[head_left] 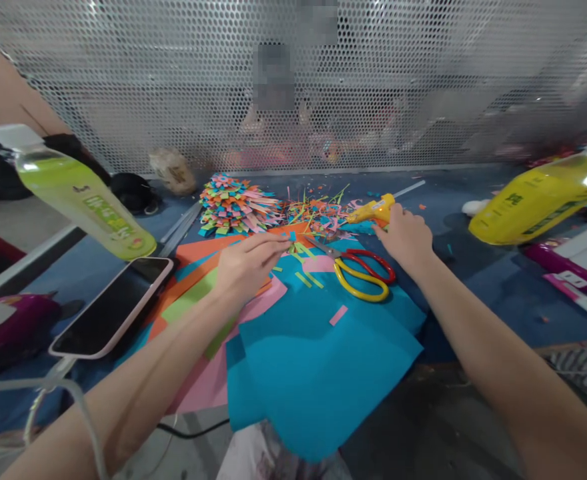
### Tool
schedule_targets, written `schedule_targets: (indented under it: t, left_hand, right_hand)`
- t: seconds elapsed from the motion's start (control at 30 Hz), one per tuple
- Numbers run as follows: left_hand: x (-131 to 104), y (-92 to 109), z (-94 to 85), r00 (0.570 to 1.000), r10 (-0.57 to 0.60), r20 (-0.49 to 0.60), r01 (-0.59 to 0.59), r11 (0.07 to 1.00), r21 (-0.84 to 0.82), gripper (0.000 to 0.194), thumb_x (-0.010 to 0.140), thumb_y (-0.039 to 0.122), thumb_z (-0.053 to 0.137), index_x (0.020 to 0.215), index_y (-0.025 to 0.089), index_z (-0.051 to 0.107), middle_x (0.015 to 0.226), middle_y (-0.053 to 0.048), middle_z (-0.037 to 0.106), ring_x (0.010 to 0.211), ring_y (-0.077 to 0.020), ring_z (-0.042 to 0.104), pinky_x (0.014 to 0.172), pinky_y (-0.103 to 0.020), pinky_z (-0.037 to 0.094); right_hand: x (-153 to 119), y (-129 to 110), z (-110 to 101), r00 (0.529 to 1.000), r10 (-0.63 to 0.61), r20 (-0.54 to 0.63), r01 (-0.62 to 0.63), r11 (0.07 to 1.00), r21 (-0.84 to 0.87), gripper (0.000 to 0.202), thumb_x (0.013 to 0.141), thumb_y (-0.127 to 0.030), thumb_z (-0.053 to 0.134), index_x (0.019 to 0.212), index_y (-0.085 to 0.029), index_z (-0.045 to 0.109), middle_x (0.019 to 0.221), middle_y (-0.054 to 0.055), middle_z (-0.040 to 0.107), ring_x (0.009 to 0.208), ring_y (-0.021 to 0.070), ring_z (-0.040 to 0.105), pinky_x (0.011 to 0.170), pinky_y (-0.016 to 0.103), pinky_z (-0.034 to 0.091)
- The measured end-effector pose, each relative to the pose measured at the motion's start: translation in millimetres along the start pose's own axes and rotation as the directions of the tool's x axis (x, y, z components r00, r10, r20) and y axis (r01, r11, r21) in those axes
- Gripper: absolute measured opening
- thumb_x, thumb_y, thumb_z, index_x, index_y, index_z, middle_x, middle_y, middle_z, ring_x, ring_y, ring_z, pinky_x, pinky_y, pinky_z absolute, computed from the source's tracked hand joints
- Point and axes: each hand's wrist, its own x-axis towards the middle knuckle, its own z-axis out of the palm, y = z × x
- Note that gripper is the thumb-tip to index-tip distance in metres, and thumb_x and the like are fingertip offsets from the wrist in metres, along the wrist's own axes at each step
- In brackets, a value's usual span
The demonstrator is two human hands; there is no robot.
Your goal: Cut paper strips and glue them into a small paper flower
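"What do your left fingers [276, 241] have?"
"You pinch a small bit of paper [292, 236] between their tips, just left of the scissors [337, 255]."
"And your right fingers [382, 235]?"
"They curl around the yellow glue gun [373, 211], on the scissors' far side. Left of it, a fringed paper bundle [229, 210] sits on the worktop [458, 273]; blue sheets [328, 360] lie near."

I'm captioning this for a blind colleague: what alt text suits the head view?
A person's left hand pinches a paper piece over coloured sheets; the right hand holds a yellow glue gun. Scissors lie between the hands, fringed paper behind.
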Motion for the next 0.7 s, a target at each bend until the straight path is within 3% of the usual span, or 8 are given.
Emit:
schedule_targets:
  t: [0.3,0.43,0.7]
  left_hand:
    - [-0.4,-0.2,1.4,1.000,0.007,-0.008,-0.006,0.998,0.064,0.015,0.083,0.020,0.056,0.090,0.022,0.069,0.089,-0.001,0.073,0.083,-0.0125,0.068,0.081,-0.024,0.054]
    - [-1.3,-0.3,2.8,1.000,0.022,-0.007,-0.022,0.997,0.068,0.014,0.082,0.019,0.057,0.090,0.022,0.068,0.089,-0.001,0.073,0.083,-0.0126,0.067,0.078,-0.023,0.054]
    - [-2.4,0.0,2.9,0.999,0.046,0.006,-0.046,0.996,0.070,0.016,0.082,0.019,0.056,0.093,0.022,0.067,0.091,-0.002,0.072,0.084,-0.0136,0.067,0.080,-0.025,0.053]
  right_hand:
    - [1.6,10.3,8.9,0.991,0.104,-0.087,-0.105,0.994,-0.011,0.051,0.082,-0.034,0.053,0.123,-0.006,0.043,0.105,0.025,0.056,0.097,0.0369,0.052,0.070,0.045,0.042]
    - [1.2,4.7,17.8,0.975,0.182,-0.129,-0.184,0.983,-0.001,0.050,0.082,-0.028,0.051,0.122,0.001,0.043,0.106,0.030,0.053,0.097,0.0412,0.050,0.069,0.048,0.041]
    - [0.4,-5.5,28.4,0.983,0.106,-0.153,-0.090,0.990,0.106,0.049,0.087,-0.023,0.035,0.128,0.005,0.033,0.108,0.036,0.046,0.100,0.0432,0.046,0.066,0.055,0.041]
